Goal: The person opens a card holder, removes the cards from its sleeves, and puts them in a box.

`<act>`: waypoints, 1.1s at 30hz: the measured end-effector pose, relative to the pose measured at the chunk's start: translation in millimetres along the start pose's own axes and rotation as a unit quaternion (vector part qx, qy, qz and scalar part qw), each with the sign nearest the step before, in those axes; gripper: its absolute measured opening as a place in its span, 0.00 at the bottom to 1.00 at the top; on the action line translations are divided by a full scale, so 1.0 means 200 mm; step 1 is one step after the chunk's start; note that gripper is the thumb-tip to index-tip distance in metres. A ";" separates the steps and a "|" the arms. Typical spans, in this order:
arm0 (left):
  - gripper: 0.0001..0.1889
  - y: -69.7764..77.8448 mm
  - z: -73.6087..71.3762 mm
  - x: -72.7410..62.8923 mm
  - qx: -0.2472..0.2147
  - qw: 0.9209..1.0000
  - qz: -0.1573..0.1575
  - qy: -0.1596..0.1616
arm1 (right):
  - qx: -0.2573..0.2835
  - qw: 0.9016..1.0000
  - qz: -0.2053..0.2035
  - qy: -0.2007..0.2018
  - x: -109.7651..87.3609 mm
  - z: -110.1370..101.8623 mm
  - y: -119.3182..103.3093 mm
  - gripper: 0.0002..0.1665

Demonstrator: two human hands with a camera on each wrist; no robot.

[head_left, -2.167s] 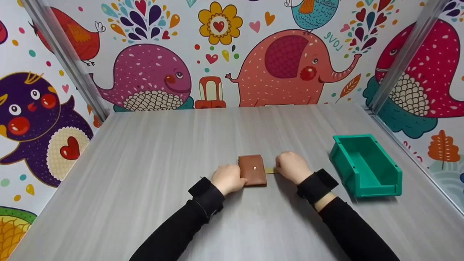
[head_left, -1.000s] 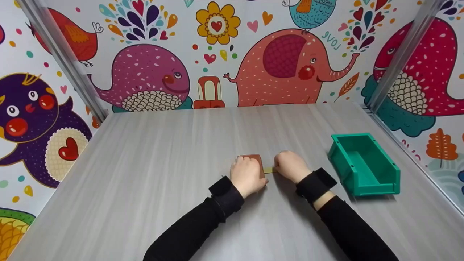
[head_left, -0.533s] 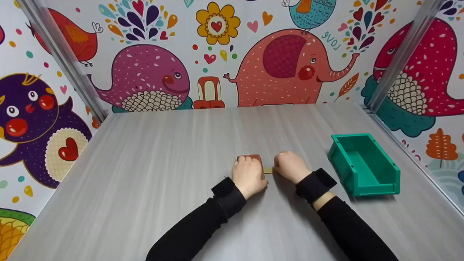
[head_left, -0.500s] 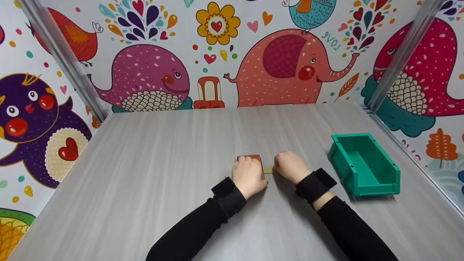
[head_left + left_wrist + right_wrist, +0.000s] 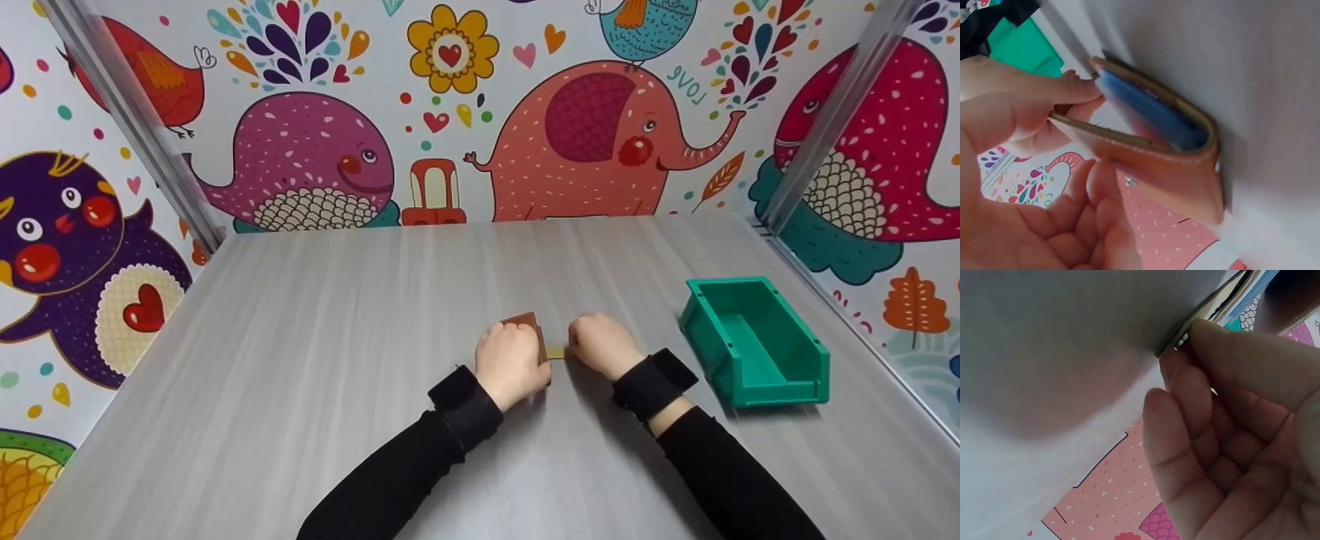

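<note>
A brown leather card wallet (image 5: 527,320) stands on the table, partly hidden under my left hand (image 5: 508,364). In the left wrist view that hand pinches the front cover (image 5: 1157,174) at its free edge, thumb on one side and fingers on the other. The cover is lifted away, and bluish clear plastic sleeves (image 5: 1151,109) show inside the fold. My right hand (image 5: 602,345) pinches a yellowish-tan tab (image 5: 555,352) that sticks out from the wallet's right side, low over the table. Its thumb and index finger meet on the tab's end in the right wrist view.
To the right of my right hand stands a green plastic bin (image 5: 757,341) with a low front lip. The grey wood-grain table (image 5: 337,315) runs back to walls printed with cartoon animals (image 5: 585,142).
My left hand has moved from the wallet's left edge across to its right edge. The cover, lying flat before, is now raised. My right hand keeps its pinch on the tab.
</note>
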State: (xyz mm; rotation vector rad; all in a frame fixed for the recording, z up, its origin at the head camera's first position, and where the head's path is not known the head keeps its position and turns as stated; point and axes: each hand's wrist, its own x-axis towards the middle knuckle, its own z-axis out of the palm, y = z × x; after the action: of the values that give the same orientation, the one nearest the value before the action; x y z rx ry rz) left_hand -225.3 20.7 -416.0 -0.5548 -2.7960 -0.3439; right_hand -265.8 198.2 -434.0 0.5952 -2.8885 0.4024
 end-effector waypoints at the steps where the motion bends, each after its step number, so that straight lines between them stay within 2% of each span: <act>1: 0.16 0.00 -0.01 0.00 -0.005 1.000 0.000 0.001 | -0.001 1.000 0.000 0.000 0.00 0.00 0.00 0.09; 10: 0.09 -0.04 -0.06 -0.01 -0.053 0.998 0.000 0.023 | -0.007 1.000 -0.002 0.009 0.00 0.00 0.00 0.09; 15: 0.09 -0.07 -0.09 -0.01 -0.081 0.996 0.004 0.023 | -0.009 1.000 -0.008 0.011 0.00 0.00 0.00 0.10; 19: 0.12 -0.10 -0.11 -0.02 -0.120 0.993 0.007 0.014 | -0.010 1.000 -0.005 0.010 0.00 0.00 0.00 0.10; 25: 0.09 -0.15 -0.14 -0.04 -0.175 0.985 -0.003 -0.001 | -0.014 1.000 -0.003 0.010 0.00 0.00 0.00 0.10; 29: 0.04 -0.17 -0.15 -0.05 -0.187 0.982 -0.014 -0.006 | -0.016 1.000 -0.005 0.012 0.00 0.01 0.00 0.09; 33: 0.04 -0.20 -0.16 -0.07 -0.193 0.981 -0.030 -0.001 | -0.015 1.000 -0.008 0.014 0.00 0.01 0.00 0.10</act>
State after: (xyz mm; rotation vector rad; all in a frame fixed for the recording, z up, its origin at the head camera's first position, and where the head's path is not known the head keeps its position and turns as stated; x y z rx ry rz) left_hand -222.5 -28.4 -397.8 -0.5500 -2.7619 -0.9099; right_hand -266.1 197.9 -435.4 0.6036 -2.8549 0.3613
